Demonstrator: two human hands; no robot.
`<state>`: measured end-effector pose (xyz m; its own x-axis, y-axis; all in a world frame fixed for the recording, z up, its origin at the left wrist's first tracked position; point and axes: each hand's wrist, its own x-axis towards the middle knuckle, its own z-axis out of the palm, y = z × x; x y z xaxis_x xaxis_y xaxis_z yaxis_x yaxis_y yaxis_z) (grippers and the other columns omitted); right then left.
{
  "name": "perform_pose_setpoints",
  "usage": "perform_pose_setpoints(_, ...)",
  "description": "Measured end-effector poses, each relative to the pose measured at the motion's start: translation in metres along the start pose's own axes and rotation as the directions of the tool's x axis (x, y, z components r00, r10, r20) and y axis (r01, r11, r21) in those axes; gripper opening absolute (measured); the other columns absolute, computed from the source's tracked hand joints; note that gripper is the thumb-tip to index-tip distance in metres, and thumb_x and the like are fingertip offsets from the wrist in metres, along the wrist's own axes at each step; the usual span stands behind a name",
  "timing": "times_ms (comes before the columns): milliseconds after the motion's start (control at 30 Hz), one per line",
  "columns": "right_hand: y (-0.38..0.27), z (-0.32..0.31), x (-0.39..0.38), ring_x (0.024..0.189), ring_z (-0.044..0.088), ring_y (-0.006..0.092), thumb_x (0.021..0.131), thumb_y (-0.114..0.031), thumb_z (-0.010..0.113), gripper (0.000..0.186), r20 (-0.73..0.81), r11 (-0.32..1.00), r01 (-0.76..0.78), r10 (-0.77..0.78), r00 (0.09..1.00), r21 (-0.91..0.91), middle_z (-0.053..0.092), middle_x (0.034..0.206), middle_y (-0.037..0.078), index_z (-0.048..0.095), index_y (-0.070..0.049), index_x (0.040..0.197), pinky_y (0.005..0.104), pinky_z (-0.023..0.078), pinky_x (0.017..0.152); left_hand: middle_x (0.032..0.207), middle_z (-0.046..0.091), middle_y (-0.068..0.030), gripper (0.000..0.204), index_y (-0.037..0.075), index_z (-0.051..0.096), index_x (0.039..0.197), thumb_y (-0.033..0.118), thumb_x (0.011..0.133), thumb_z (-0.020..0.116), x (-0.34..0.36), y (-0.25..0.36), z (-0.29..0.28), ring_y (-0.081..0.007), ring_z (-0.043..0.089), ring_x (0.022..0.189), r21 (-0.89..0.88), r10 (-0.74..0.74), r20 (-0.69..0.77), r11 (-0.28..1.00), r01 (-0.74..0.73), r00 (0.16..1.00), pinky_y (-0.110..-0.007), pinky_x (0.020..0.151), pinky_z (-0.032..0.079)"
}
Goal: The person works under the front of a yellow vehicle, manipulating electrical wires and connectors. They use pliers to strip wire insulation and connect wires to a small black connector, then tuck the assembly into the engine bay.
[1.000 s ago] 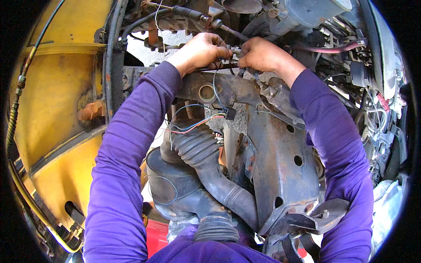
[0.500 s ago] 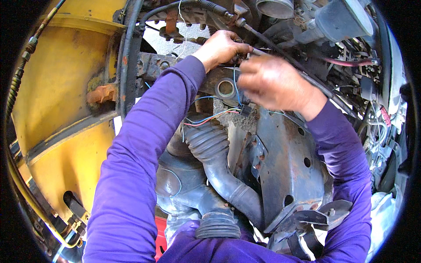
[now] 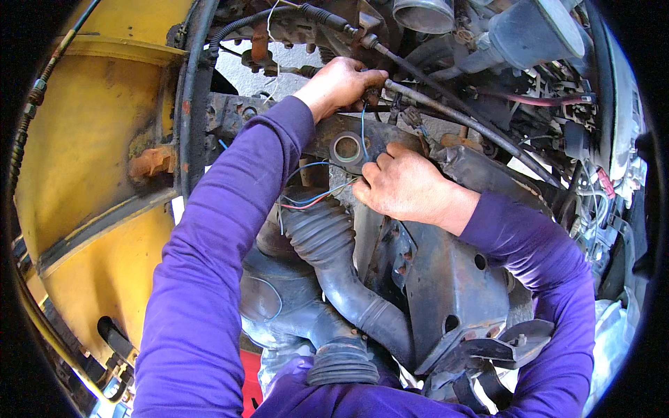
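— Looking at the blue wire (image 3: pixel 362 132), where did it sit?

— Just above the round metal ring (image 3: pixel 346 148), running nearly straight up and down between both hands. It seemed thin, light and limp, easily kinked; I judged it best taken near its ends.

— And the hands?

— The left hand (image 3: pixel 339 83), above the ring, was curled shut, apparently around the wire's upper end. The right hand (image 3: pixel 398 182), right of the ring, pinched its lower end. Below the ring lay a ribbed black hose (image 3: pixel 327 240); left of it, the yellow panel (image 3: pixel 90 160).
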<state>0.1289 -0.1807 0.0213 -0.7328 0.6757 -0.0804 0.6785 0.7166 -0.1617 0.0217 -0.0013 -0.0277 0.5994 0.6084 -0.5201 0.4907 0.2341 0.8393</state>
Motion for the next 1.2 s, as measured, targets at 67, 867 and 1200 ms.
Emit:
perform_pose_setpoints(67,-0.003,-0.002,0.002,0.066,0.065,0.0222,0.084,-0.024,0.062,0.011,-0.012,1.000,0.007,-0.007,1.000,-0.002,0.062,0.076,0.007,0.062,-0.013,0.086,0.0385,0.049,0.064,0.080,0.074,-0.0106,0.045,-0.004,0.071,0.108,0.039,0.095,0.072,0.005,-0.008,-0.001,-0.0125,0.060,0.054,0.045,0.017,-0.005,0.999,-0.017,1.000,-0.029,0.052,0.048)
perform_pose_setpoints(867,0.099,-0.118,-0.014,0.091,0.068,0.0208,0.088,-0.016,0.052,0.033,-0.166,0.608,-0.130,0.406,0.899,0.784,0.072,0.094,0.016,0.070,0.007,0.104,0.0353,0.053,0.088,0.119,0.070,-0.0090,0.055,0.005,0.062,0.138,0.035,0.093,0.070,-0.055,0.082,-0.071,-0.0219,0.067,0.107,0.100,0.181,0.194,0.974,-0.203,0.964,-0.039,0.094,0.053)
perform_pose_setpoints(1200,0.070,-0.087,0.017,0.076,0.066,0.0124,0.090,-0.023,0.071,0.027,-0.175,0.308,-0.193,0.845,0.505,0.932,0.069,0.077,0.010,0.071,0.003,0.098,0.0328,0.055,0.070,0.096,0.075,-0.0051,0.026,0.003,0.073,0.111,0.021,0.092,0.073,-0.100,0.092,-0.063,-0.0101,0.068,0.077,0.093,0.151,0.007,0.984,-0.151,0.989,-0.026,0.069,0.055)
